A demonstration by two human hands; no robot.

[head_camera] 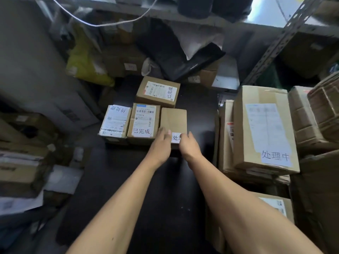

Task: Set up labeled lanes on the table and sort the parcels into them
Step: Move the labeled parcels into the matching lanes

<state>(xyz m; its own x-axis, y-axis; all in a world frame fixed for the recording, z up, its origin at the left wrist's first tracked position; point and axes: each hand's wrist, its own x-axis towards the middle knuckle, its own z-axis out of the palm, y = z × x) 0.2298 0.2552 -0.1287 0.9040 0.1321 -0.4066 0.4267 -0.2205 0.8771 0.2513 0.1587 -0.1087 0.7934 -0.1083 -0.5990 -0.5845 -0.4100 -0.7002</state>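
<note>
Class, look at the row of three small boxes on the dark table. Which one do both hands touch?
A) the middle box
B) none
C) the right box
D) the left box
C: the left hand and right hand both touch the right box, by its white label.

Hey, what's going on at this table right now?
A person is working on a plain cardboard box at the right end of a row of three on the dark table. The left hand and right hand both touch its white label, seemingly sticking it down. The left box, middle box and rear box already carry handwritten labels.
</note>
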